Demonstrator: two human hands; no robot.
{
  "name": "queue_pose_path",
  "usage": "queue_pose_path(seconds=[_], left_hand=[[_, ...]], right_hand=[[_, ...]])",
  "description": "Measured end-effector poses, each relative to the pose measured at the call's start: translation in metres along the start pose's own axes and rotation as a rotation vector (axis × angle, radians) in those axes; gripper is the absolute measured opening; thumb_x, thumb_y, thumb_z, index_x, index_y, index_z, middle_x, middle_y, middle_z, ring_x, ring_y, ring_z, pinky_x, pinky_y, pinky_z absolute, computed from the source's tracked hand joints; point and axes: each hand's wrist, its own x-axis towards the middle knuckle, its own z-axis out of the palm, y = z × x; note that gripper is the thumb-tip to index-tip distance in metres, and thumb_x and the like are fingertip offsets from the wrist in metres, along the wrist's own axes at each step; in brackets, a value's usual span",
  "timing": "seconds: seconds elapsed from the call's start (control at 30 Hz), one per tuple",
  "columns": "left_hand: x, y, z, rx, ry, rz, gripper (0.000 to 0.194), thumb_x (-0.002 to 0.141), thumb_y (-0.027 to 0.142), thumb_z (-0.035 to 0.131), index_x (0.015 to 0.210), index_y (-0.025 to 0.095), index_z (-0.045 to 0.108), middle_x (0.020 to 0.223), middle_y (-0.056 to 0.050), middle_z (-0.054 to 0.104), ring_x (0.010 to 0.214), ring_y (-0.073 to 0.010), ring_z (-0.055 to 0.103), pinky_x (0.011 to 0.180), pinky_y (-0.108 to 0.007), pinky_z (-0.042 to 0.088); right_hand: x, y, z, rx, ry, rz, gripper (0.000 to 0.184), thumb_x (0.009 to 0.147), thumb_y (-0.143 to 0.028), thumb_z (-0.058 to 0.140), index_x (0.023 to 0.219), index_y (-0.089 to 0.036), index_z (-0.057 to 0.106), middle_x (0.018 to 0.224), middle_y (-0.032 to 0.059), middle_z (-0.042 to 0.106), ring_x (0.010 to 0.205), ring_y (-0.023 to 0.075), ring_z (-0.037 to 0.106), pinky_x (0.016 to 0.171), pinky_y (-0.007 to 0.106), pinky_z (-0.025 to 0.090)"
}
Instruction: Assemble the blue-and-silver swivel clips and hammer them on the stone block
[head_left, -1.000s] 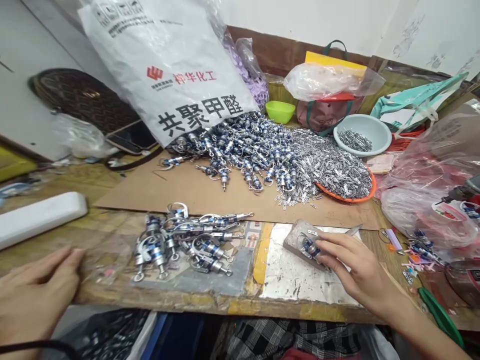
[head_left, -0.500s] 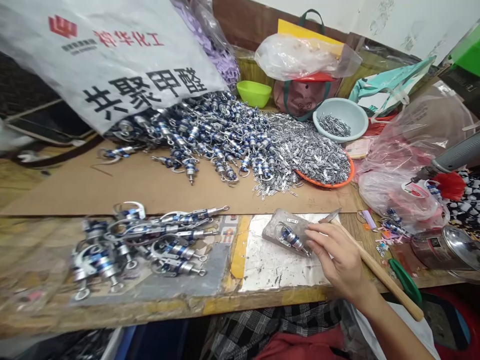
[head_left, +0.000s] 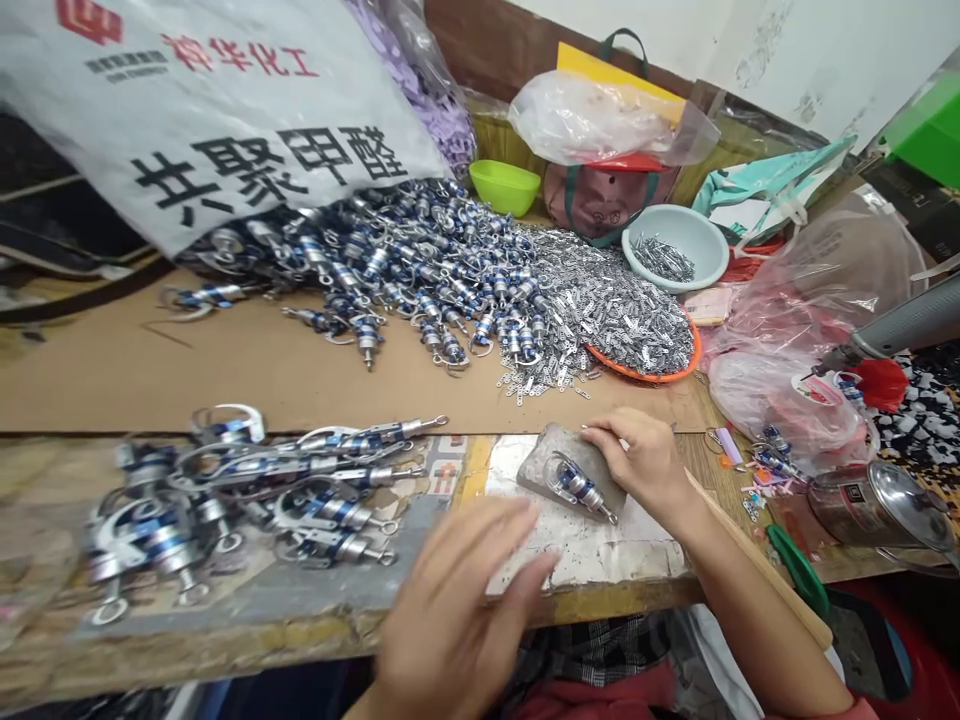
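Note:
A grey stone block (head_left: 555, 455) lies on the white sheet (head_left: 517, 540) at the bench's front. On it rests a blue-and-silver metal fitting (head_left: 579, 482) with a curved hook and an end ring. At the block's upper right corner, my right hand (head_left: 645, 465) is pinched, apparently on a small metal plate that its fingertips largely hide. My left hand (head_left: 465, 590), slightly blurred, hovers before the bench edge, fingers apart and holding nothing. Behind my right forearm runs a wooden tool handle (head_left: 757, 560); its head is hidden.
Several similar fittings (head_left: 330, 500) lie at left front. Behind are a large heap of fittings (head_left: 420, 260) under a white sack (head_left: 247, 130), and an orange tray (head_left: 694, 350) heaped with small plates. A pale blue bowl (head_left: 712, 245), power tool (head_left: 900, 325) and metal pot (head_left: 855, 510) stand right.
My left hand has come into view from below. My right hand has moved up to the block's corner, where the small plate lay; that plate no longer shows there.

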Motion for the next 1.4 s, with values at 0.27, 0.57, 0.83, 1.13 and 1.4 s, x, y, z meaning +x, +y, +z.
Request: queue_pose_path(seconds=[0.27, 0.57, 0.83, 1.13, 1.4], left_hand=[[0.044, -0.025, 0.033, -0.161, -0.21, -0.082, 0.008, 0.071, 0.023, 0.069, 0.077, 0.02, 0.068, 0.09, -0.005, 0.065, 0.087, -0.0195, 0.062, 0.077, -0.033, 0.052], [0.027, -0.013, 0.019, -0.196, -0.036, 0.097, 0.015, 0.068, 0.008, 0.07, 0.079, 0.016, 0.065, 0.088, -0.003, 0.062, 0.077, -0.0101, 0.063, 0.07, -0.017, 0.051], [0.023, -0.015, 0.02, -0.231, -0.034, -0.025, 0.016, 0.066, 0.011, 0.073, 0.077, 0.02, 0.068, 0.088, 0.0, 0.065, 0.078, -0.0088, 0.064, 0.074, -0.015, 0.05], [0.027, -0.008, 0.017, -0.276, -0.039, -0.085, 0.015, 0.063, 0.01, 0.074, 0.074, 0.019, 0.073, 0.083, -0.001, 0.069, 0.073, -0.0095, 0.065, 0.072, -0.015, 0.051], [0.022, -0.01, 0.013, -0.478, -0.152, -0.301, 0.021, 0.061, 0.011, 0.075, 0.071, 0.029, 0.075, 0.082, 0.002, 0.07, 0.076, -0.0095, 0.065, 0.068, -0.013, 0.05]], right_hand=[[-0.036, -0.034, 0.001, 0.162, 0.148, -0.139, 0.021, 0.086, -0.005, 0.046, 0.092, -0.015, 0.063, 0.079, 0.006, 0.067, 0.074, 0.0154, 0.062, 0.066, 0.027, 0.051], [-0.04, -0.038, 0.0, 0.208, 0.076, -0.202, 0.021, 0.085, -0.003, 0.047, 0.092, -0.016, 0.062, 0.082, 0.0055, 0.063, 0.075, 0.0135, 0.058, 0.064, 0.024, 0.05], [-0.039, -0.043, 0.0, 0.18, 0.042, -0.22, 0.017, 0.085, -0.004, 0.048, 0.087, -0.014, 0.061, 0.079, 0.0052, 0.063, 0.072, 0.0141, 0.057, 0.063, 0.025, 0.048], [-0.041, -0.044, -0.002, 0.175, 0.029, -0.199, 0.017, 0.087, -0.007, 0.048, 0.091, -0.016, 0.061, 0.082, 0.0046, 0.063, 0.074, 0.0134, 0.057, 0.065, 0.024, 0.047], [-0.044, -0.044, -0.005, 0.241, -0.024, -0.224, 0.013, 0.088, -0.012, 0.048, 0.09, -0.017, 0.06, 0.078, 0.0037, 0.061, 0.072, 0.0131, 0.056, 0.063, 0.025, 0.046]])
